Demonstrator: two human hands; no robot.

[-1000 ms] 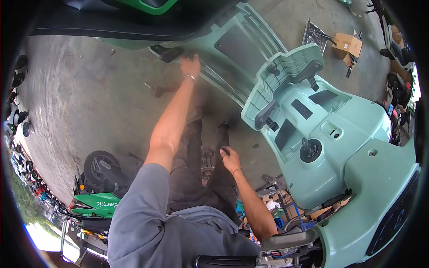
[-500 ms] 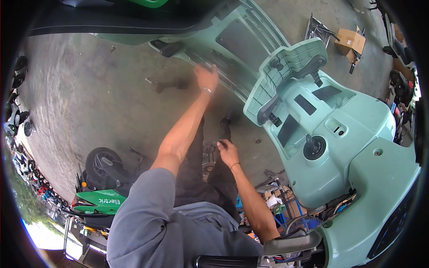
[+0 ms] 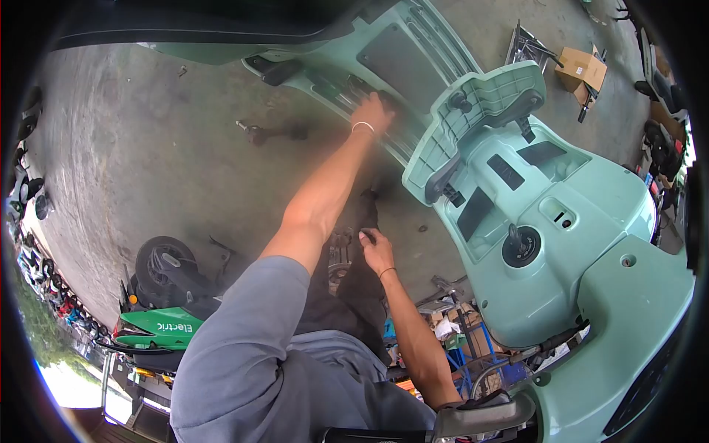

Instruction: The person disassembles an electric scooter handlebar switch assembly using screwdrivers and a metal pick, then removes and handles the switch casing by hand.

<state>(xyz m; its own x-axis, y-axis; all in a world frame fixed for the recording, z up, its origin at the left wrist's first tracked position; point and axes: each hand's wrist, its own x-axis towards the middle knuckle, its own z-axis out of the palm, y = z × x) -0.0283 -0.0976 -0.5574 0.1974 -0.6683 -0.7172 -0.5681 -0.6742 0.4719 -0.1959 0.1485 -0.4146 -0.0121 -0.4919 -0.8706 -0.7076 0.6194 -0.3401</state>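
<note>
- Head view: left hand at the pale-green scooter's footboard, fingers partly bent; grip cannot be told, blurred.
- Right hand curled closed round a small dark item, in front of the dark trousers.
- Scooter spans top centre to lower right; open carton on floor beyond.

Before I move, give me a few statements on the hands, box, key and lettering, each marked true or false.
1. The left hand is at the pale green bodywork. True.
2. The cardboard box sits on the scooter seat. False: it is on the floor.
3. A key stands in the round black switch. True.
4. The pale bracelet is on the right wrist. False: it is on the left.
5. "Electric" is lettered on a green panel. True.
</note>
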